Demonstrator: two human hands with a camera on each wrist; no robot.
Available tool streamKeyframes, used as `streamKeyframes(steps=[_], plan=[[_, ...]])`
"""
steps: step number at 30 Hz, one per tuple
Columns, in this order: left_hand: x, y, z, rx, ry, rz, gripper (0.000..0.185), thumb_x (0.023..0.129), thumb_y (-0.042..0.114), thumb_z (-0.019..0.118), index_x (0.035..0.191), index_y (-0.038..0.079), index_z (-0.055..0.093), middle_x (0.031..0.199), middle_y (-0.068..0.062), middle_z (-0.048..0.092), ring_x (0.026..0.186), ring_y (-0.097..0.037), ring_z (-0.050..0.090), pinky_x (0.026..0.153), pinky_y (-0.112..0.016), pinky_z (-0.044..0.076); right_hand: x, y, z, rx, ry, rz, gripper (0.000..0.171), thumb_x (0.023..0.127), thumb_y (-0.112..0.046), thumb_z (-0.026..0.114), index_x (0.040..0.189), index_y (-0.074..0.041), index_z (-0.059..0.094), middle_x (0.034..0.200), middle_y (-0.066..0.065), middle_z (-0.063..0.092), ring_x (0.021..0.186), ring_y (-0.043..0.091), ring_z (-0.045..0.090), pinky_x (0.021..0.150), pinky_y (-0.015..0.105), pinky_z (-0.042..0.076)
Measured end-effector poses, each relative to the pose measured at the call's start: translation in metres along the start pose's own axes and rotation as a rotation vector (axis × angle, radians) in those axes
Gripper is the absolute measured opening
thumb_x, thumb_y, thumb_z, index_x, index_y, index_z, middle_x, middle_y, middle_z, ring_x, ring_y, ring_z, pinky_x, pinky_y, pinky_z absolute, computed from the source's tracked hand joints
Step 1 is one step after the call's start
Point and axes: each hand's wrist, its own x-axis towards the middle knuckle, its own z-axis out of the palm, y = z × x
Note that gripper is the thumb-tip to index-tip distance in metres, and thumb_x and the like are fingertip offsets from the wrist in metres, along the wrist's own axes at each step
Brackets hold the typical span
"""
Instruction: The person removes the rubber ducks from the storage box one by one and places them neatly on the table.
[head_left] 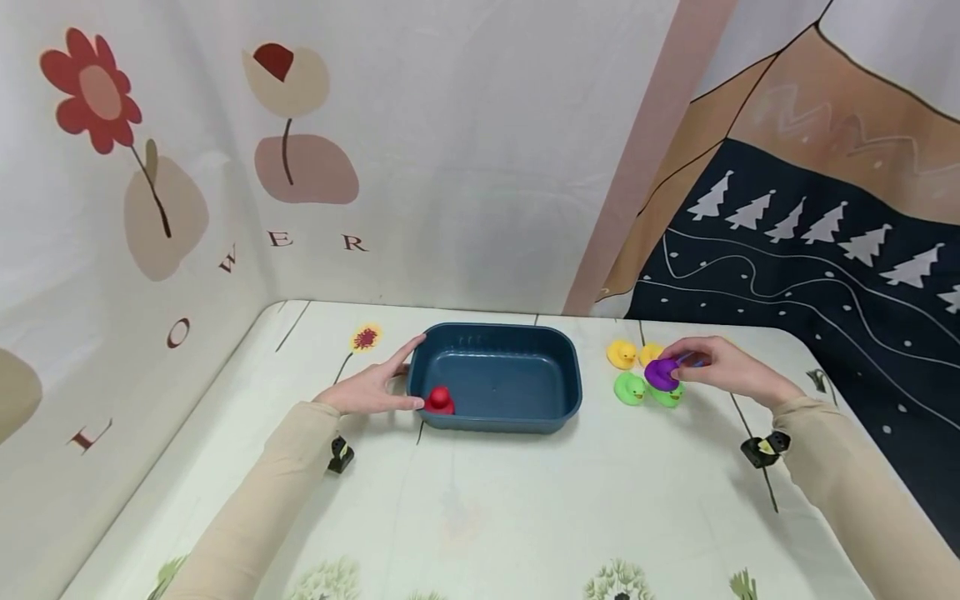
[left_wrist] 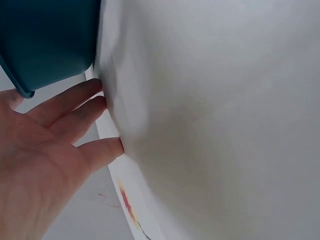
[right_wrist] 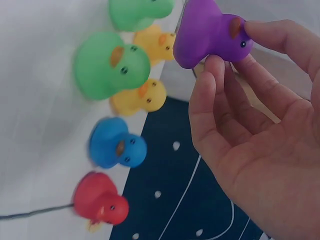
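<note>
A dark blue rectangular tub (head_left: pixel 495 423) stands on the table, with a red rubber duck (head_left: pixel 440 402) in its near left corner. My left hand (head_left: pixel 371 388) spans the tub's left end, its thumb at the near corner and fingers toward the far one. The left wrist view shows those fingers (left_wrist: pixel 75 112) extended beside the tub wall. Over a group of ducks to the tub's right, my right hand (head_left: pixel 723 367) pinches a purple rubber duck (right_wrist: pixel 200 37) by its head between thumb and fingertips.
Two green ducks (right_wrist: pixel 107 67) and two yellow ducks (head_left: pixel 622 354) sit below the purple one. A blue duck (right_wrist: pixel 115 142) and another red duck (right_wrist: pixel 100 197) stand beside them, mostly hidden by my right hand in the head view. Printed cloth walls (head_left: pixel 465 167) rise behind the table.
</note>
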Motion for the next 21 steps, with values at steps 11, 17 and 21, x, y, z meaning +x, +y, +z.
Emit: streamKeyframes(steps=[11, 17, 21], plan=[[-0.001, -0.001, 0.001, -0.009, 0.0, -0.019, 0.1, 0.086, 0.042, 0.072, 0.155, 0.035, -0.001, 0.153, -0.022, 0.027, 0.137, -0.038, 0.031, 0.104, -0.069, 0.019, -0.009, 0.021, -0.006, 0.006, 0.051, 0.057, 0.034, 0.093, -0.012, 0.061, 0.122, 0.006, 0.06, 0.119, 0.021, 0.056, 0.099, 0.028, 0.058, 0.079, 0.025, 0.05], [0.0, -0.001, 0.001, 0.006, 0.005, -0.008, 0.1, 0.087, 0.04, 0.071, 0.156, 0.031, -0.001, 0.152, -0.025, 0.027, 0.136, -0.041, 0.032, 0.102, -0.07, 0.02, -0.016, 0.027, -0.01, 0.017, 0.058, 0.091, 0.037, 0.096, -0.015, 0.059, 0.125, 0.007, 0.057, 0.121, 0.021, 0.053, 0.105, 0.033, 0.056, 0.082, 0.025, 0.049], [0.001, -0.002, 0.0, 0.01, 0.007, -0.007, 0.1, 0.087, 0.038, 0.072, 0.156, 0.03, 0.0, 0.151, -0.025, 0.029, 0.136, -0.04, 0.032, 0.103, -0.07, 0.02, -0.02, 0.033, -0.012, 0.008, 0.065, 0.095, 0.039, 0.097, -0.017, 0.058, 0.127, 0.007, 0.056, 0.125, 0.023, 0.051, 0.108, 0.035, 0.054, 0.086, 0.035, 0.049]])
